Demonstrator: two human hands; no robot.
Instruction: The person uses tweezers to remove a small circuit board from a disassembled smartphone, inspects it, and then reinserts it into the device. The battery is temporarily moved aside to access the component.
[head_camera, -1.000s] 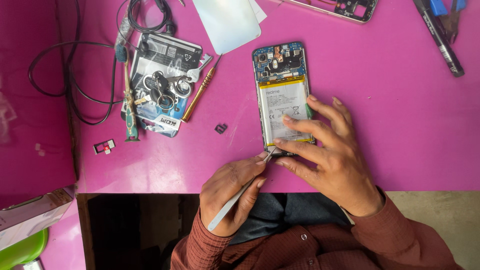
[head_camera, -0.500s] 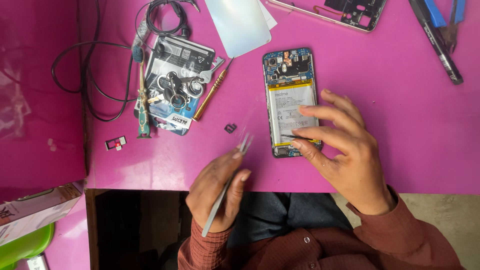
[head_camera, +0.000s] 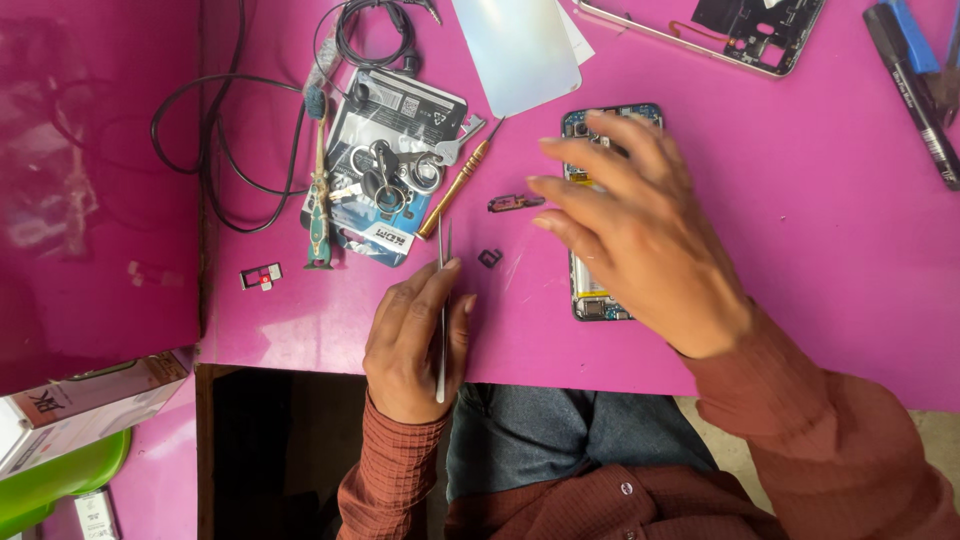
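My left hand (head_camera: 412, 335) rests on the pink table's front edge and grips metal tweezers (head_camera: 442, 300), tips pointing away from me. An opened phone (head_camera: 600, 300) with its back off lies face down on the table; my right hand (head_camera: 640, 225) hovers over it with fingers spread and covers most of it. Only the phone's top and bottom ends show. A thin dark strip part (head_camera: 515, 203) lies just beyond my right fingertips. A tiny black part (head_camera: 489, 258) lies between my two hands.
A brass-handled screwdriver (head_camera: 459, 186), a keyring on printed packets (head_camera: 392, 175), a toothbrush (head_camera: 318, 175) and black cables (head_camera: 215, 140) lie at the left. A pale phone back cover (head_camera: 520, 50), a phone frame (head_camera: 730, 30) and a black pen (head_camera: 915, 95) lie at the back. A SIM tray (head_camera: 261, 277) sits left.
My right hand has lifted off the phone's lower part and moved up over its top. The left hand drew the tweezers away from the phone. A dark strip part now lies left of the phone.
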